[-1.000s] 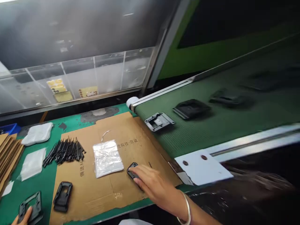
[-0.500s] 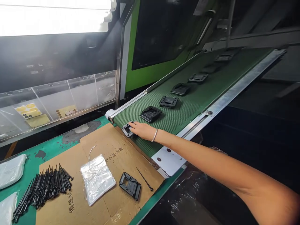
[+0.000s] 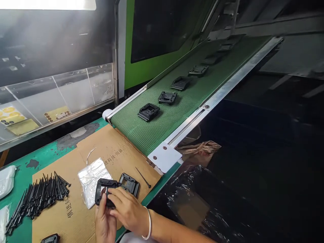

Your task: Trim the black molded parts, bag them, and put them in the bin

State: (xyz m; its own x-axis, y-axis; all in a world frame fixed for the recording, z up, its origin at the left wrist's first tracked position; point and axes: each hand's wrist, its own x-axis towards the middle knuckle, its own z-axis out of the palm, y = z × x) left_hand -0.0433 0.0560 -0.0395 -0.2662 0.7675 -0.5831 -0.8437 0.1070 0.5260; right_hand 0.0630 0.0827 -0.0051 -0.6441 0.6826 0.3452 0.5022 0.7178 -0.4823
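Observation:
Over the cardboard sheet (image 3: pixel 96 233) I hold a black plastic frame part (image 3: pixel 99 189) with a rectangular opening, tilted up. My left hand (image 3: pixel 105 221) grips it from below, thumb against its face. My right hand (image 3: pixel 129 209), with a light bangle at the wrist, closes its fingers on the right side of the same part. Behind it a second black frame part (image 3: pixel 130 184) lies on the cardboard. Beside that lies a single thin black pin (image 3: pixel 143 177) with a small head. A stack of clear plastic bags (image 3: pixel 88 179) is partly covered by the held part.
A pile of similar black pins (image 3: pixel 42 195) lies at left. Another black part (image 3: pixel 50 239) shows at the bottom edge. The sloping green conveyor belt (image 3: pixel 141 135) carries several black parts (image 3: pixel 149 112). White plastic bags (image 3: pixel 6 182) lie at the far left.
My right hand has come back from the belt's lower end to the cardboard, and the part there is gone. My left hand has entered view. The camera view has shifted.

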